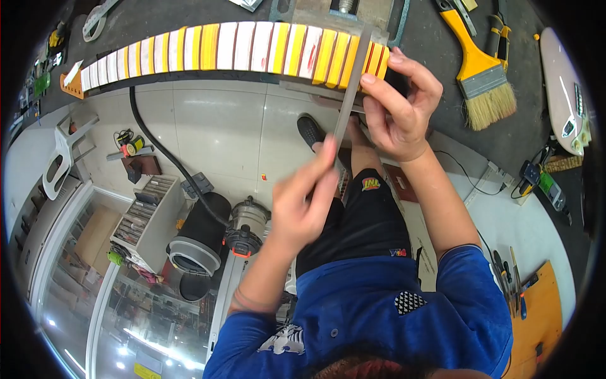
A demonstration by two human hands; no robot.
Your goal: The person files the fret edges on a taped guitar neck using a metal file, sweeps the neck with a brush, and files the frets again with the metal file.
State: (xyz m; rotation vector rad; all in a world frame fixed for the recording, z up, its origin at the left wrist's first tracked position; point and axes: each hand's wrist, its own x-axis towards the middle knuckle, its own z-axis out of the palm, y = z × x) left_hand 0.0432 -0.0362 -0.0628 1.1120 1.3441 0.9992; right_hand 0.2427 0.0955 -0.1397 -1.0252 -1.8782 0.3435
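A guitar neck lies across the bench front, its fretboard masked with yellow and white tape between narrow dark strips. Its brown headstock is at the far left. My left hand, smeared by motion, is closed round the lower end of a long flat grey file-like bar. That bar crosses the taped fretboard near its right end; its surface detail is blurred. My right hand has bent fingers gripping the right end of the neck, with fingertips at the last yellow-taped strips, right of the bar.
On the dark bench, a yellow-handled brush lies right of my right hand. A metal vise-like fixture sits behind the neck. Below are a black hose, a vacuum, a white stool and a box of flat pieces.
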